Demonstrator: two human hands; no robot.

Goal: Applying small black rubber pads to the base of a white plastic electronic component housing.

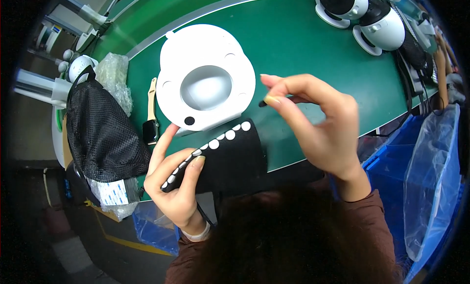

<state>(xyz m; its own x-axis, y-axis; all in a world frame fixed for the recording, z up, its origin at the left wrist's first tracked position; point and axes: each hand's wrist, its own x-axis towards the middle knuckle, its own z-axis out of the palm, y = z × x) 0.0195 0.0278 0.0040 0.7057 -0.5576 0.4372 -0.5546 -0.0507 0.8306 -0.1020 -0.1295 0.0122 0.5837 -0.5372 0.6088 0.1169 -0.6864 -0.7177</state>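
A white rounded plastic shell (171, 61) with an oval grey hollow lies on the green table. One round black spot (189, 120) shows at its lower left. My left hand (171, 193) pinches a black sheet (232, 159) between thumb and fingers, just in front of the shell. White round spots run along the sheet's upper edge, and its left end curls over. The left index fingertip reaches the shell's lower rim. To the right of the shell, my right hand (325, 122) is raised, thumb and index finger closed on a small black round pad (262, 103).
Left of the shell lies a smartwatch (150, 131) with a pale strap. A black mesh bag (103, 132) and clear plastic wrap (115, 81) crowd the left side. White-and-black devices (382, 32) stand far right. A blue bin (391, 161) with plastic lining is beside the table.
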